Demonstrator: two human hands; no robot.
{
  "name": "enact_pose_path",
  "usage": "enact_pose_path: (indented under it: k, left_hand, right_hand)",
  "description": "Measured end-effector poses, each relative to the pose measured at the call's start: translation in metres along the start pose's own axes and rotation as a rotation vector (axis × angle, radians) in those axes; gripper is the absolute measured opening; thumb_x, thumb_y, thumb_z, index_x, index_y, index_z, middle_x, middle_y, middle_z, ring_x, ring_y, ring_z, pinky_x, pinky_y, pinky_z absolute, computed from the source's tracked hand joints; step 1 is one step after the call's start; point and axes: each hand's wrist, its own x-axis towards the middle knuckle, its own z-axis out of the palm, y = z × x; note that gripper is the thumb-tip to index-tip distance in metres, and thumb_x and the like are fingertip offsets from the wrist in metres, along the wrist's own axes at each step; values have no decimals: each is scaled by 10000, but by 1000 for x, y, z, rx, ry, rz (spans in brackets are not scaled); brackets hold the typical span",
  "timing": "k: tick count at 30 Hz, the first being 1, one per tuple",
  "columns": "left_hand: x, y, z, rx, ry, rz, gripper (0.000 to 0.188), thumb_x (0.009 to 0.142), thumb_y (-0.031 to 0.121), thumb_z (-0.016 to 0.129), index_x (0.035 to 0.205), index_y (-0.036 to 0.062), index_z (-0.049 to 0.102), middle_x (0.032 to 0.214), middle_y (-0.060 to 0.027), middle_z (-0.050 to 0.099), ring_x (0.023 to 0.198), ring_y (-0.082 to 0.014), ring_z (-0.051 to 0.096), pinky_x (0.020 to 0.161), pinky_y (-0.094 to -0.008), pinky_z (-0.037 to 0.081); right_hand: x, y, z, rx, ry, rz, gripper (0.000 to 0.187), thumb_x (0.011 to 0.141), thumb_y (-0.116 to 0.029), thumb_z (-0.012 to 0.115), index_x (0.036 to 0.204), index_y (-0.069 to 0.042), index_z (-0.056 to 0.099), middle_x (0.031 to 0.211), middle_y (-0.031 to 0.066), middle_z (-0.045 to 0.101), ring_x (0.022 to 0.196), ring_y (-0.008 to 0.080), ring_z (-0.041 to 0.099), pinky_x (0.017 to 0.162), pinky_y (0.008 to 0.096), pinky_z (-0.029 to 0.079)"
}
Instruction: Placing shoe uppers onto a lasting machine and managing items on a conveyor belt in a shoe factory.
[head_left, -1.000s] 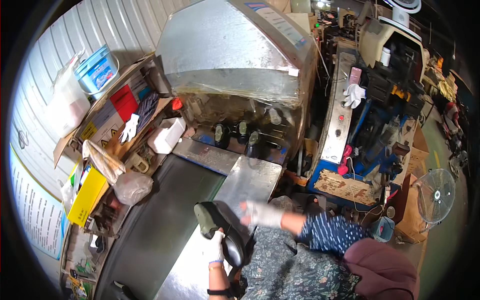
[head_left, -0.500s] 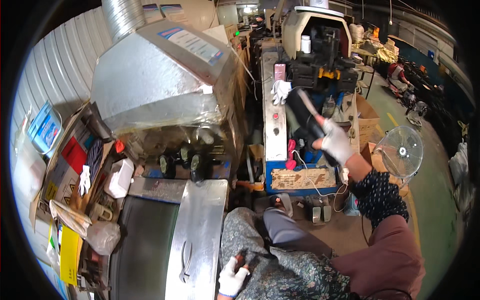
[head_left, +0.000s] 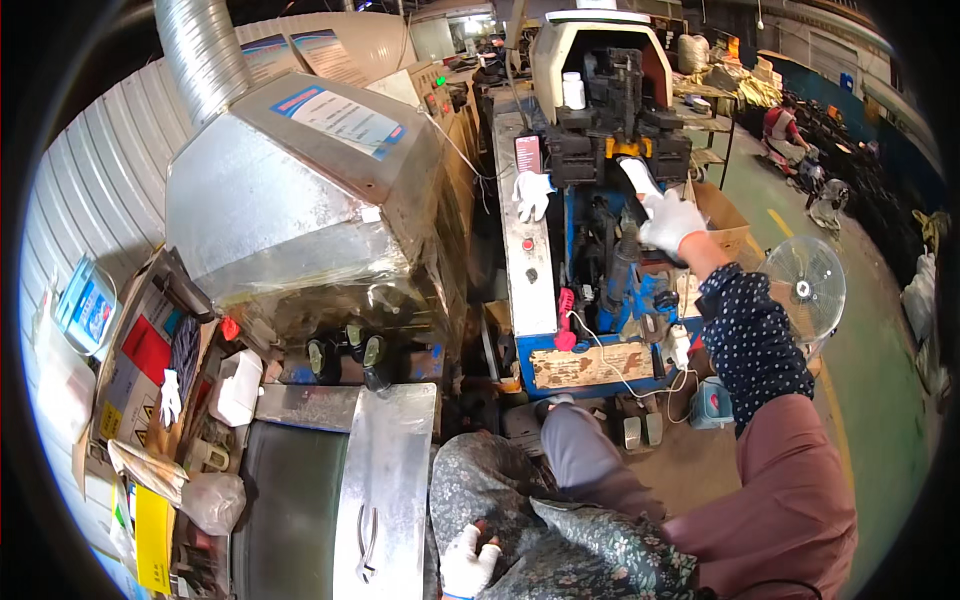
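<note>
My right hand [head_left: 672,224], in a white glove, is closed on a long dark piece with a pale end [head_left: 638,176], which looks like a boot upper. The hand and machine partly hide it. Its pale end reaches up to the yellow parts of a black machine head [head_left: 627,147]. My left hand [head_left: 468,562], in a white glove with bare fingertips, rests by the floral apron [head_left: 590,545] over my lap. Its thumb and forefinger are apart, and I see nothing in it. Beside it lies a metal plate [head_left: 392,480] with a dark curved tool [head_left: 367,545].
A conveyor belt [head_left: 290,500] runs under a metal hood [head_left: 270,210] on the left, with dark shoes [head_left: 375,362] at its opening. A white glove [head_left: 533,195] and a pink tool [head_left: 566,320] are by the machine. At right stands a fan [head_left: 803,288]; a person [head_left: 785,130] sits farther off.
My right hand has moved the dark piece toward the machine head and turned it, its pale end now at the yellow parts. The view has shifted; my left hand stays by the apron.
</note>
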Motion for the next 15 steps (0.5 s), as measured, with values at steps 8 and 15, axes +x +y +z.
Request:
enact_pose_path:
  k: [8,15]
  left_hand:
    - [-3,10,3,75,-18,-37,470,888,276,673,1275,18,599,1211,-238,642,1158,-394,594,1008,-437,465]
    - [-9,-11,-50,90,97,-108,211,825,271,677,922,82,677,751,-150,630,682,-332,622,646,-442,504]
  right_hand:
    - [-14,-2,33,80,115,0,728,801,-434,676,1477,-303,441,1319,175,459,1136,384,539,974,445,474]
    - [24,14,40,333,238,-129,643,766,-401,725,1337,-132,602,1171,208,645,1030,339,650,928,430,502]
